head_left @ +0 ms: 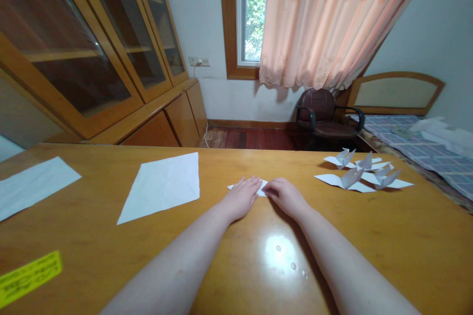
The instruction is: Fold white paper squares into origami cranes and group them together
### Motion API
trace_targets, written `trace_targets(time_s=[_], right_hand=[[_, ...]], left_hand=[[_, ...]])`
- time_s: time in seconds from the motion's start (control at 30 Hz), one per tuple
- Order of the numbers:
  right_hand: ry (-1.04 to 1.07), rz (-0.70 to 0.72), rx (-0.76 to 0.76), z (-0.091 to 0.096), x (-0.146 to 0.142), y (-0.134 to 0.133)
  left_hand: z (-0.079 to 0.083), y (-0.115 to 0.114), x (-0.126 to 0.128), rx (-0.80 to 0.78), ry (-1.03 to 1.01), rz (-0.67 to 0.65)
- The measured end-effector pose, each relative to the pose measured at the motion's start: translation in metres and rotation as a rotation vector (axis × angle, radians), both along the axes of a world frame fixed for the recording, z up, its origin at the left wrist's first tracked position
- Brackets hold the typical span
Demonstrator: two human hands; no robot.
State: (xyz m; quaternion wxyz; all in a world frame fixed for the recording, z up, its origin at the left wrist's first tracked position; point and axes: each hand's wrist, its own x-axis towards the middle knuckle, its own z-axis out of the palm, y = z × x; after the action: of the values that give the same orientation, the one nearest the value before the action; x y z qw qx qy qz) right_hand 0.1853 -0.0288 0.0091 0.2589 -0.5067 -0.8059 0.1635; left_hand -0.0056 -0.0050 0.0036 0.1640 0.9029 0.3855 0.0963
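Observation:
A small piece of folded white paper [262, 188] lies on the wooden table in front of me, mostly covered by my hands. My left hand [242, 198] rests flat across it, fingers stretched out and pressing it down. At the paper's right end, my right hand [287, 198] has its fingers closed in a pinch on the edge. The fold's full shape is hidden beneath the hands. Off to the right stand several folded white paper cranes [349, 177] with raised wings, grouped close together.
On the table [236, 280], a white paper sheet [162, 184] lies left of my hands, and another sheet [33, 187] is farther left. A yellow label [31, 275] is at the near left. Beyond the table are a glass-fronted cabinet [148, 93], an armchair [318, 113] and a bed [443, 157].

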Motion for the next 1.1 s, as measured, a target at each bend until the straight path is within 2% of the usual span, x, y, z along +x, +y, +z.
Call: trace_targets(time_s=[0.17, 0.43, 1.1], right_hand=[[0.005, -0.024, -0.006, 0.0005, -0.0009, -0.0012], [0.006, -0.027, -0.027, -0.0007, -0.0005, -0.0015], [0.027, -0.034, -0.027, 0.0003, -0.0007, -0.0016]], left_hand=[[0.0023, -0.0027, -0.0006, 0.016, 0.085, -0.044], [0.0011, -0.0038, -0.001, 0.039, 0.122, -0.039], [0.007, -0.0052, -0.0005, 0.011, 0.072, 0.006]])
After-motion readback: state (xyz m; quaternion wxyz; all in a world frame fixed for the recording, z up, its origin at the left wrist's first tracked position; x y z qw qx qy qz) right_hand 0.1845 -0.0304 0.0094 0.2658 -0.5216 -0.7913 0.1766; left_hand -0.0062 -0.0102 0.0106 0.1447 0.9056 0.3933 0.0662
